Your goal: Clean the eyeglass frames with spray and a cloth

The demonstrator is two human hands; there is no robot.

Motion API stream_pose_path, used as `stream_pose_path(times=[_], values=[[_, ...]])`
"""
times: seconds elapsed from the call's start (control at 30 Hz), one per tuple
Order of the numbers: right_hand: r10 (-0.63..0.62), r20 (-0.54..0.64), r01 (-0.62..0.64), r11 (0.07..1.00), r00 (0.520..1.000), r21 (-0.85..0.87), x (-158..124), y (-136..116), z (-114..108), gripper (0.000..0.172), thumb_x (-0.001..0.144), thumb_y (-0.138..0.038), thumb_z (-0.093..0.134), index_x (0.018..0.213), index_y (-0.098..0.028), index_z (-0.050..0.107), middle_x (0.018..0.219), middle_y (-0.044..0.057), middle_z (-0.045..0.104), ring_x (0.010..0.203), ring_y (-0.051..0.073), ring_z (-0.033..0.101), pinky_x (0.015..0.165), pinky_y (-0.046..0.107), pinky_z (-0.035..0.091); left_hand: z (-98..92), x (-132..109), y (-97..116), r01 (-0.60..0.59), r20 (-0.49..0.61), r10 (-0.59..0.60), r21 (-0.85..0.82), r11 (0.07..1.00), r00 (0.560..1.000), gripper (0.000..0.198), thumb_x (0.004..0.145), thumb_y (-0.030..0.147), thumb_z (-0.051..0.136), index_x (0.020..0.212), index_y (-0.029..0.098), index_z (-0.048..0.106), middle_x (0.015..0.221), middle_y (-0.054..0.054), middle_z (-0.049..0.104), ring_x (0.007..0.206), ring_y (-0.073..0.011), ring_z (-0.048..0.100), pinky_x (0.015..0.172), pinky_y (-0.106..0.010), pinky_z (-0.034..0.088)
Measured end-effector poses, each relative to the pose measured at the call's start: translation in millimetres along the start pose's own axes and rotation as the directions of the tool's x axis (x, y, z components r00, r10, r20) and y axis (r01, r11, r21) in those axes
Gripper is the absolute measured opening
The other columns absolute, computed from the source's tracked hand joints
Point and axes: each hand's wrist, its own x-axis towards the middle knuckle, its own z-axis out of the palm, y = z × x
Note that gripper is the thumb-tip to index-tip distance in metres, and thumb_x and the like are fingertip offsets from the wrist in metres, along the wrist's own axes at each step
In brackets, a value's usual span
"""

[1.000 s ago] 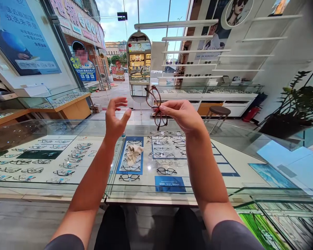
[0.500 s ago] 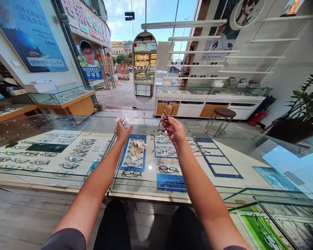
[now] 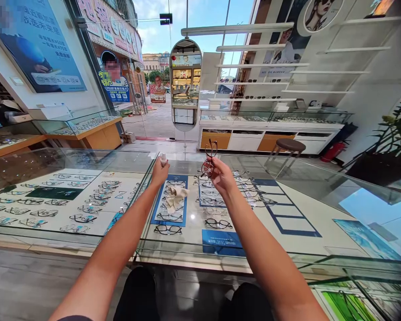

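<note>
My right hand pinches a pair of dark-rimmed eyeglasses, held upright on end above the glass counter. In my left hand is a small clear spray bottle, its white top pointing up and the fingers wrapped round it. Below and between the hands, a crumpled beige cloth lies over a white and blue display tray with several eyeglasses. Another pair of black-rimmed eyeglasses sits in front of that tray, and a similar pair lies to its right.
The glass display counter stretches across in front of me, with rows of eyeglasses at the left. An oval mirror stands beyond it. Further right are a round stool, a potted plant and wall shelves.
My left hand has closed round the spray bottle and raised it slightly. The eyeglasses in my right hand have turned and shifted slightly left and down. The view has shifted slightly.
</note>
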Motion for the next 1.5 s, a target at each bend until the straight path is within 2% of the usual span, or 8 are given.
stream_pose_path(times=[0.13,0.23,0.53,0.67,0.77,1.1,1.27,1.5], values=[[-0.001,-0.043,0.002,1.0,0.999,0.005,-3.8,-1.8,5.1,0.028,0.071,-0.034,0.097,0.09,-0.022,0.079,0.097,0.002,0.081,0.082,0.014,0.076,0.07,0.023,0.062,-2.2,-19.9,37.4,-0.094,0.187,0.173,-0.368,0.925,0.967,0.025,0.082,0.045,0.07,0.088,0.024,0.057,0.083,-0.002,0.06,0.08,-0.0193,0.058,0.083,-0.034,0.05],[0.007,-0.03,-0.007,1.0,1.0,-0.001,-8.4,-2.2,10.0,0.03,0.07,-0.035,0.098,0.089,-0.022,0.079,0.098,0.002,0.082,0.081,0.013,0.076,0.069,0.023,0.062,-9.0,-41.0,66.5,0.062,0.381,0.25,-0.644,0.763,0.89,0.055,0.088,0.078,0.059,0.077,0.024,0.057,0.072,-0.003,0.053,0.071,-0.0202,0.053,0.074,-0.037,0.049],[0.041,0.022,-0.041,0.999,0.999,-0.01,-18.0,-1.5,19.2,0.032,0.069,-0.037,0.099,0.086,-0.023,0.076,0.093,-0.001,0.08,0.075,0.011,0.074,0.068,0.022,0.06,-22.0,-62.0,95.0,0.295,0.598,0.26,-0.67,0.681,0.758,0.089,0.074,0.111,0.035,0.056,0.025,0.048,0.053,0.0,0.035,0.051,-0.0164,0.04,0.057,-0.038,0.039],[0.075,0.059,-0.07,0.994,0.995,-0.082,-21.1,-6.0,20.7,0.033,0.067,-0.04,0.099,0.082,-0.022,0.076,0.089,0.0,0.079,0.074,0.012,0.071,0.067,0.022,0.059,-15.4,-49.0,75.1,0.243,0.559,0.243,-0.655,0.715,0.793,0.078,0.075,0.099,0.061,0.058,0.024,0.048,0.055,0.001,0.037,0.053,-0.0155,0.041,0.057,-0.036,0.039],[0.113,0.181,-0.073,0.974,0.977,-0.215,-24.3,-10.9,20.7,0.034,0.067,-0.042,0.098,0.076,-0.02,0.074,0.083,0.003,0.077,0.074,0.014,0.069,0.071,0.025,0.058,-9.3,-35.3,52.7,0.17,0.451,0.132,-0.568,0.806,0.883,0.061,0.074,0.074,0.08,0.061,0.023,0.048,0.063,0.0,0.047,0.063,-0.0166,0.051,0.068,-0.036,0.045],[0.301,0.486,0.039,0.82,0.82,-0.572,-29.4,-47.0,6.3,0.027,0.075,-0.044,0.092,0.074,-0.02,0.079,0.073,0.002,0.074,0.068,0.015,0.06,0.067,0.028,0.049,-2.1,-7.0,-3.8,0.148,0.207,-0.104,-0.211,0.966,0.973,0.028,0.078,0.046,0.073,0.083,0.022,0.06,0.073,0.002,0.052,0.07,-0.0161,0.047,0.069,-0.031,0.039],[0.242,0.392,0.092,0.741,0.888,-0.665,-24.2,-60.8,-9.9,0.029,0.08,-0.046,0.09,0.073,-0.02,0.081,0.075,0.003,0.071,0.069,0.013,0.054,0.06,0.026,0.04,-3.1,-1.2,-18.1,0.101,0.166,-0.08,-0.125,0.987,0.983,0.03,0.084,0.047,0.073,0.086,0.023,0.055,0.071,0.004,0.047,0.066,-0.0147,0.043,0.066,-0.03,0.038],[0.27,0.121,-0.159,0.813,0.955,-0.56,-15.9,-56.5,-15.4,0.026,0.078,-0.031,0.096,0.073,-0.015,0.076,0.057,-0.002,0.056,0.052,0.006,0.039,0.045,0.022,0.027,-2.1,7.7,-35.6,0.04,0.123,-0.043,0.025,0.999,0.991,0.03,0.091,0.049,0.071,0.089,0.022,0.058,0.073,0.002,0.054,0.069,-0.0181,0.052,0.07,-0.031,0.043]])
